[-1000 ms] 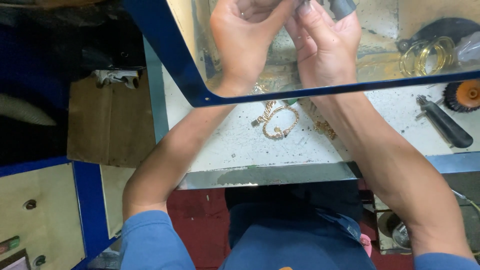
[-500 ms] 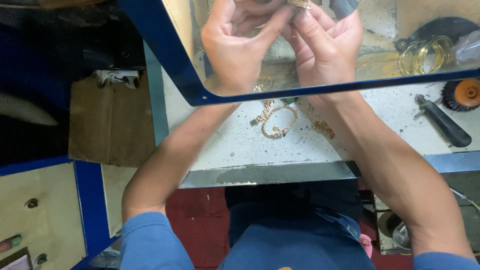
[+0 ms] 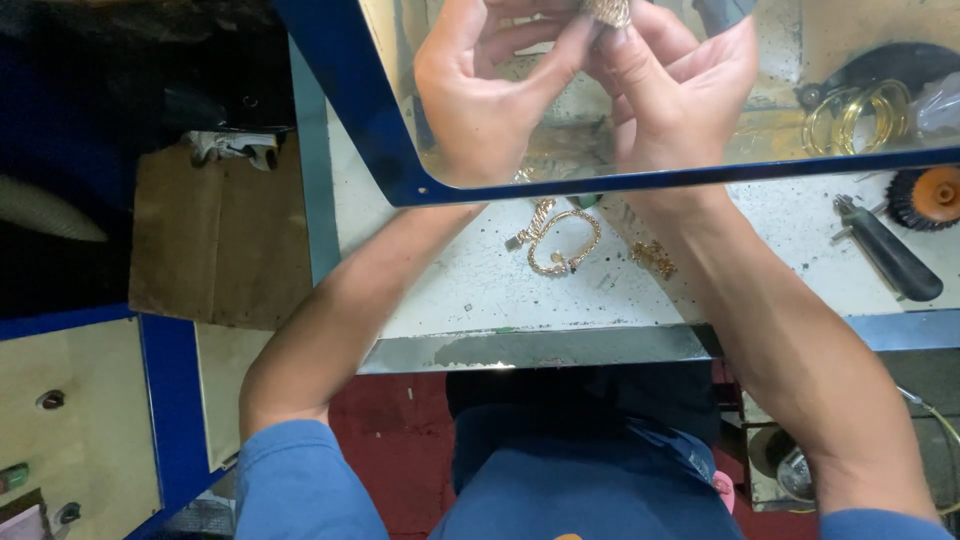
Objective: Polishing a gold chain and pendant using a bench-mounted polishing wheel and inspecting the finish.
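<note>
Behind a clear shield with a blue frame point(image 3: 560, 186), my left hand point(image 3: 480, 90) and my right hand point(image 3: 680, 85) meet at the top of the view. Their fingertips pinch a small gold-coloured piece of jewellery point(image 3: 608, 12) between them; the frame edge cuts most of it off. On the white worktop point(image 3: 450, 290) below my wrists lies a gold bracelet point(image 3: 565, 242) with a chain piece point(image 3: 532, 222) beside it. A smaller gold fragment point(image 3: 653, 258) rests near my right forearm.
A black-handled tool point(image 3: 890, 260) lies at the right, with an orange-centred brush wheel point(image 3: 925, 197) beyond it. Several gold bangles point(image 3: 860, 115) sit behind the shield at upper right. A brown board point(image 3: 215, 240) and a blue-framed cabinet point(image 3: 165, 400) stand at the left.
Both hands have drawn slightly toward me behind the shield, and the gold piece now shows between their fingertips. The bracelet on the worktop has not moved.
</note>
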